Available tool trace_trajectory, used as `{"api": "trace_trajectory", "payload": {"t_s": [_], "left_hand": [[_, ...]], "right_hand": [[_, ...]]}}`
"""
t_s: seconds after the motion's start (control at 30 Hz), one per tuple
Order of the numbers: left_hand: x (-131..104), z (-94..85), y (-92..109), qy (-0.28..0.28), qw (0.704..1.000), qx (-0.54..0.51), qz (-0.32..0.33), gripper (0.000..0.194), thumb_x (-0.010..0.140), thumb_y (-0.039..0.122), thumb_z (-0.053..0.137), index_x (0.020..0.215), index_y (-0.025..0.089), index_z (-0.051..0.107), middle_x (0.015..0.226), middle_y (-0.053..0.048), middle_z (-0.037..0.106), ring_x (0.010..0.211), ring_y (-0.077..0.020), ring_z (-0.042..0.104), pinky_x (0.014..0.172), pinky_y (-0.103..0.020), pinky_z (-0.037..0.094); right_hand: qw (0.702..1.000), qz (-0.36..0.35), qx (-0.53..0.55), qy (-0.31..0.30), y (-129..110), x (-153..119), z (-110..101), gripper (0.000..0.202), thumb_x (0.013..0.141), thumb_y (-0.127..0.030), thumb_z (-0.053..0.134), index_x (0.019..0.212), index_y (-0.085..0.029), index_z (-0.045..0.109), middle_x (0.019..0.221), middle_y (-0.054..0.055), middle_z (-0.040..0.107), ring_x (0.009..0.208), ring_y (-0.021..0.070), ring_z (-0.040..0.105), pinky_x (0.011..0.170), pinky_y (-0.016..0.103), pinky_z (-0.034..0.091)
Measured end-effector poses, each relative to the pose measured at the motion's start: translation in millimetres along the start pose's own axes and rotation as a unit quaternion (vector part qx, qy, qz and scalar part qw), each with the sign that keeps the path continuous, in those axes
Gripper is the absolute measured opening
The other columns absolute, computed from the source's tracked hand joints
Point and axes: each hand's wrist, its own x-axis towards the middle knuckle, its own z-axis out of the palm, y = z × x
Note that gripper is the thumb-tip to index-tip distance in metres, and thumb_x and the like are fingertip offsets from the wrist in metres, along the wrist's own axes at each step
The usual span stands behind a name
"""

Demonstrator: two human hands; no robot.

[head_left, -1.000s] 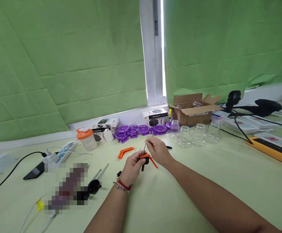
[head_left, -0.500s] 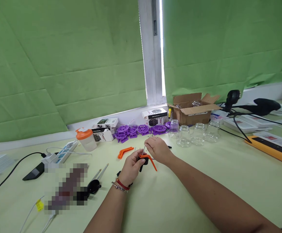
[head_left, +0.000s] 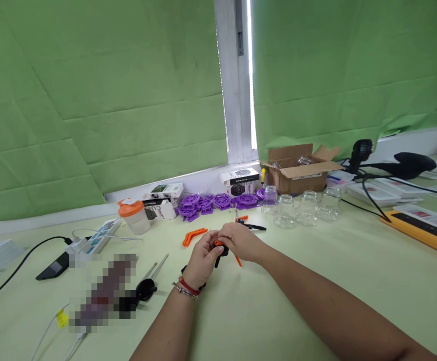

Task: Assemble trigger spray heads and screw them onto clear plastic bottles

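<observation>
1 bent orange piece [head_left: 238, 261] — between fingers [head_left: 207, 242]

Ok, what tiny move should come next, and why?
Maybe a gentle press with the right grip, while the left grip steadies the orange part and black piece: both grips meet there, the right one hiding some of the orange.

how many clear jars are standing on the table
4. The first jar is leftmost, by the purple parts; the second jar is nearer and just right; the third jar is right of that; the fourth jar is rightmost. The cardboard box may hide others.
</observation>
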Motion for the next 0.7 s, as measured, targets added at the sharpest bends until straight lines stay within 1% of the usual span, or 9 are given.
{"api": "trace_trajectory", "payload": {"t_s": [0.07,0.13,0.2,0.27,0.33,0.4,0.5,0.6,0.7], "left_hand": [[1.1,-0.8,0.1,0.024,1.0,0.002,0.001,0.037,0.072,0.02,0.066,0.108,0.015,0.058,0.105,-0.01,0.063,0.098,-0.0199,0.058,0.087,-0.033,0.046],[2.3,-2.3,-0.6,0.06,0.998,0.0,-0.01,0.04,0.071,0.022,0.067,0.109,0.015,0.057,0.103,-0.009,0.062,0.095,-0.0186,0.058,0.086,-0.032,0.046],[3.4,-3.8,-1.4,0.088,0.996,-0.013,-0.025,0.042,0.072,0.026,0.067,0.11,0.016,0.055,0.101,-0.008,0.061,0.089,-0.0172,0.059,0.082,-0.032,0.048],[4.0,-4.9,-1.7,0.099,0.994,-0.038,-0.034,0.042,0.072,0.03,0.067,0.11,0.017,0.053,0.099,-0.006,0.06,0.082,-0.0153,0.06,0.076,-0.031,0.049],[4.1,-5.2,-1.5,0.101,0.992,-0.064,-0.035,0.039,0.073,0.032,0.066,0.107,0.018,0.052,0.097,-0.004,0.059,0.079,-0.0134,0.059,0.072,-0.029,0.049],[3.6,-4.8,-0.5,0.099,0.991,-0.084,-0.03,0.033,0.074,0.032,0.066,0.102,0.019,0.052,0.094,-0.003,0.058,0.081,-0.0121,0.058,0.071,-0.025,0.048],[2.3,-4.2,3.2,0.076,0.991,-0.104,-0.036,0.031,0.074,0.03,0.067,0.097,0.019,0.051,0.093,-0.002,0.059,0.084,-0.012,0.059,0.073,-0.024,0.048],[1.0,-5.4,9.3,0.045,0.989,-0.124,-0.063,0.029,0.073,0.031,0.068,0.092,0.017,0.052,0.092,-0.003,0.062,0.083,-0.0131,0.061,0.074,-0.026,0.049],[-0.3,-10.3,16.2,0.025,0.983,-0.15,-0.1,0.028,0.077,0.039,0.063,0.089,0.015,0.055,0.089,-0.005,0.063,0.077,-0.0135,0.062,0.068,-0.026,0.05]], "right_hand": [[0.999,-0.042,-0.02,-0.022,-3.5,-1.3,-0.4,0.026,0.089,-0.017,0.041,0.084,-0.017,0.066,0.084,0.005,0.062,0.079,0.0153,0.054,0.073,0.028,0.037],[0.997,-0.066,-0.023,-0.029,-4.7,-3.8,-0.9,0.027,0.09,-0.02,0.04,0.102,-0.02,0.064,0.1,0.008,0.062,0.091,0.0178,0.053,0.081,0.032,0.037],[0.996,-0.081,-0.031,-0.033,-5.1,-6.7,-0.9,0.031,0.087,-0.027,0.049,0.117,-0.021,0.057,0.118,0.01,0.056,0.103,0.022,0.05,0.088,0.038,0.035],[0.994,-0.086,-0.052,-0.031,-5.6,-8.2,0.5,0.043,0.08,-0.032,0.06,0.121,-0.021,0.054,0.127,0.011,0.05,0.111,0.0262,0.045,0.093,0.043,0.032],[0.994,-0.073,-0.074,-0.014,-5.4,-7.7,3.5,0.042,0.079,-0.029,0.062,0.12,-0.022,0.055,0.129,0.01,0.049,0.112,0.0272,0.044,0.094,0.044,0.03],[0.995,-0.059,-0.085,0.007,-3.8,-5.7,7.0,0.036,0.083,-0.023,0.057,0.12,-0.025,0.055,0.125,0.009,0.052,0.109,0.0251,0.046,0.093,0.042,0.031],[0.995,-0.058,-0.079,0.017,0.8,-3.0,9.9,0.037,0.086,-0.02,0.053,0.121,-0.03,0.054,0.121,0.006,0.055,0.105,0.0225,0.048,0.09,0.039,0.031],[0.996,-0.064,-0.067,0.017,3.6,-2.5,8.4,0.036,0.087,-0.02,0.053,0.12,-0.033,0.055,0.117,0.005,0.058,0.102,0.0213,0.049,0.089,0.038,0.03],[0.995,-0.087,-0.055,0.015,2.5,-3.1,4.6,0.031,0.087,-0.02,0.052,0.116,-0.031,0.058,0.116,0.003,0.06,0.102,0.0203,0.048,0.09,0.038,0.028]]}}
